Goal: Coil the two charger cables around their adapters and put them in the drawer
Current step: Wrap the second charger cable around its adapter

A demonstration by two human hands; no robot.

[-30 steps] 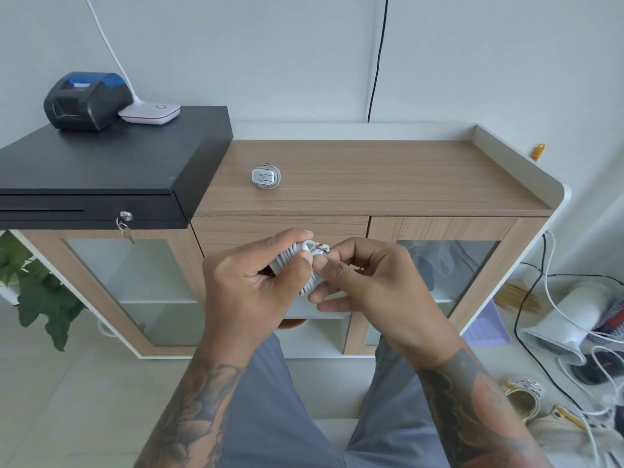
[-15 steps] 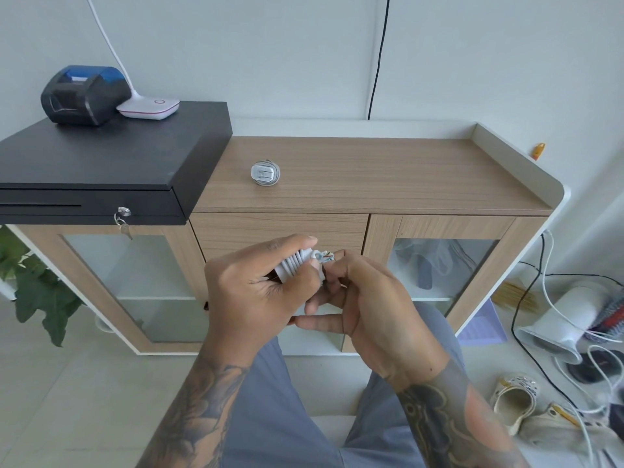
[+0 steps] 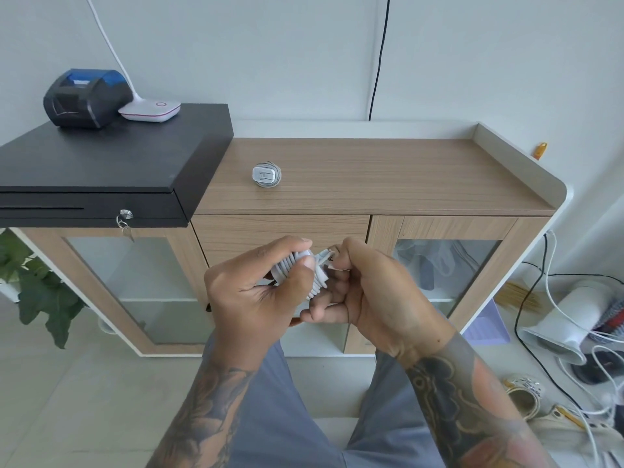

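Observation:
My left hand (image 3: pixel 256 292) grips a white adapter wrapped in coils of white cable (image 3: pixel 293 268), held in front of the cabinet. My right hand (image 3: pixel 368 292) pinches the free end of that cable (image 3: pixel 326 258) beside the coils, its lower fingers under the bundle. A second white adapter with its cable wound round it (image 3: pixel 266 174) lies on the wooden cabinet top (image 3: pixel 388 177). The closed wooden drawer front (image 3: pixel 277 231) sits just behind my hands.
A black cash drawer (image 3: pixel 101 163) with a key sits on the left, carrying a small printer (image 3: pixel 86 96) and a white lamp base (image 3: pixel 150 111). Glass cabinet doors flank the drawer. A plant stands at left; cables, a fan and shoes clutter the floor at right.
My right hand has shifted from in front of the bundle to its right side, drawing the cable end out a little. My left hand keeps its hold on the coiled adapter.

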